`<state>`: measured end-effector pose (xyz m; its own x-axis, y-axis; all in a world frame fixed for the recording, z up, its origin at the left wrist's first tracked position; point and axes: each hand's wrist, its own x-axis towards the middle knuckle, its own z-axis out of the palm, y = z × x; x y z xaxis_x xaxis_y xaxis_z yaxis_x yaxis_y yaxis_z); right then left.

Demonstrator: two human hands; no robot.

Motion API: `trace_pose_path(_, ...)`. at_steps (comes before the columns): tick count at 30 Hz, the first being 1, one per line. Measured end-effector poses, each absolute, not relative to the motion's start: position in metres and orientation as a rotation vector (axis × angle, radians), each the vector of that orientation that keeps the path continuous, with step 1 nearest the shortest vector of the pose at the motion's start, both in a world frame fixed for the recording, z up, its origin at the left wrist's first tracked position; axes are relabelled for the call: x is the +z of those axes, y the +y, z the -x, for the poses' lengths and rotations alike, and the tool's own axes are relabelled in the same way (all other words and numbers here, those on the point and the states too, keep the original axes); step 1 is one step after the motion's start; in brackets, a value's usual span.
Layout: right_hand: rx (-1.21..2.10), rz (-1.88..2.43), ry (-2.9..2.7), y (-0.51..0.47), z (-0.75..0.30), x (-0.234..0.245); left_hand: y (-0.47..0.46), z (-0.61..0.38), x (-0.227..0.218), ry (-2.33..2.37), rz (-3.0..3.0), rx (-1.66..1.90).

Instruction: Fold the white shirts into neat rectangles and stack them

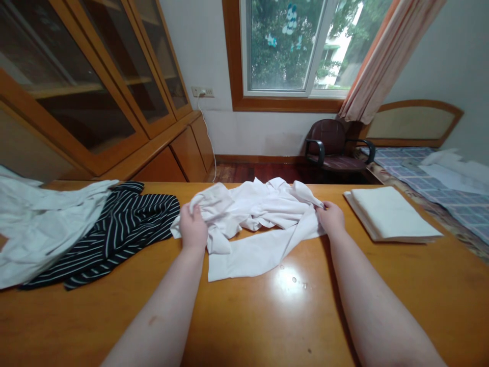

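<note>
A crumpled white garment (267, 204), which looks like a shirt, lies bunched on the wooden table (244, 326). One long white piece, like a sleeve, stretches across its near side. My left hand (193, 227) is closed around a bunched part at the garment's left end. At the right end, my right hand (330, 218) pinches the cloth between thumb and fingers. Both arms reach forward from the near edge of the view. The garment's collar and fastenings cannot be made out in the folds.
Left of me lie a black-and-white striped garment (126, 229) and a heap of white clothes (42, 219). A folded white stack (393, 211) rests on the table's right side. Beyond stand a glass-door cabinet (110, 148), an armchair (332, 145) and a bed (446, 173).
</note>
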<state>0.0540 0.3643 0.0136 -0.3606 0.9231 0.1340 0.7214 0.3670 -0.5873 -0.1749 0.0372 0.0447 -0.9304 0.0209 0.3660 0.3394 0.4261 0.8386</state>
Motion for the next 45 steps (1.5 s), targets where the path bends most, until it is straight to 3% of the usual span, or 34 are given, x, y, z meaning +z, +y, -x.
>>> trace_pose_path(5, 0.633, 1.405, -2.179, 0.363, -0.054, 0.015, 0.026, 0.183, 0.047, -2.114, 0.143, -1.23)
trace_pose_path(11, 0.67, 1.418, -2.146, 0.364, -0.055, 0.012, 0.045, 0.178, 0.028, -2.863, 1.167, -0.653)
trace_pose_path(13, 0.616, 1.363, -2.115, 0.363, -0.054, 0.011, 0.05, 0.174, 0.023, -2.961, 1.256, -0.494)
trace_pose_path(20, 0.276, 0.751, -2.127, 0.342, -0.05, 0.023, 0.049, 0.166, 0.029, -2.806, 1.48, -0.544)
trace_pose_path(27, 0.958, 0.038, -2.758, 0.274, -0.042, 0.054, 0.057, 0.17, 0.022, -2.934, 1.456, -0.4)
trace_pose_path(30, 0.907, -0.081, -2.974, 0.245, -0.032, 0.06, 0.059, 0.17, 0.024, -2.938, 1.441, -0.4)
trace_pose_path(38, 0.549, 0.116, -3.198, 0.23, -0.021, 0.055, 0.059, 0.17, 0.024, -2.935, 1.433, -0.396)
trace_pose_path(41, 0.623, 0.387, -2.942, 0.241, -0.025, 0.047, 0.059, 0.17, 0.024, -2.939, 1.426, -0.396)
trace_pose_path(45, 0.926, 0.801, -2.173, 0.27, -0.029, 0.031, 0.057, 0.17, 0.024, -2.924, 1.441, -0.44)
